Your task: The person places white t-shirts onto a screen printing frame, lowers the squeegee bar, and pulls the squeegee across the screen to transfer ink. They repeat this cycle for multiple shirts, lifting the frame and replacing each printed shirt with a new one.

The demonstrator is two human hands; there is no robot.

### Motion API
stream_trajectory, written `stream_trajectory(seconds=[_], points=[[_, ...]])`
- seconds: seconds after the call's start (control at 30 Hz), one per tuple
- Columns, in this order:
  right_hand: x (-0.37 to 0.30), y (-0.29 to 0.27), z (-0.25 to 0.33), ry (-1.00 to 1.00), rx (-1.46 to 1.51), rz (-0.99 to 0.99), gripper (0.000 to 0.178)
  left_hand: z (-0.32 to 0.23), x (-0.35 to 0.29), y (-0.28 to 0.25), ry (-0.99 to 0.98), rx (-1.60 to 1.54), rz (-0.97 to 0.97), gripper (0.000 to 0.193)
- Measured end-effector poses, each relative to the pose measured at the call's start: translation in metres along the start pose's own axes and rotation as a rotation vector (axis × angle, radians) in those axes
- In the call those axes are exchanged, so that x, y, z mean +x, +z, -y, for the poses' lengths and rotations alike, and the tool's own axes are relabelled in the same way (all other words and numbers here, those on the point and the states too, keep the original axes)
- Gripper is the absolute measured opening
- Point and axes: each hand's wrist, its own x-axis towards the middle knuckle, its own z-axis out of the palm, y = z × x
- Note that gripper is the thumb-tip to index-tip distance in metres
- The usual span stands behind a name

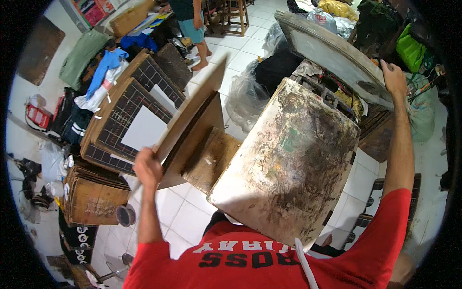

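We see a floor of white tiles (179, 222) in a room full of things. A big board splotched with paint (288, 159) leans close in front of the red shirt (269, 267), its face dark and crusty with a small green patch. On the left stand boards with dark squares (130, 113), and a white sheet of paper (144, 127) lies on them. Below is a stack of brown boards (98, 202). A clear plastic bag (244, 96) sits past the big board, and farther back we see another person's legs (192, 36) and a wooden stool (235, 18).

The left hand (147, 167) is up, with its fingers curled around the near edge of a tall wooden board (193, 111), which stands tilted left of the painted one. The right arm stretches far out, and the right hand (394, 79) grips the outer end of a gray framed panel (332, 54) behind the painted board, on the right.
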Motion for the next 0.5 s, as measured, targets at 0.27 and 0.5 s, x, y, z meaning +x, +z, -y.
stream_trajectory(seconds=[0.27,0.5], points=[[-0.006,-0.015,0.011,0.004,0.076,0.047,0.067,-0.110,-0.266,-0.049,0.100,-0.434,0.551,0.043],[-0.022,-0.018,0.018,0.010,0.057,0.064,0.069,0.046,-0.333,0.042,-1.004,-0.430,0.209,0.052]])
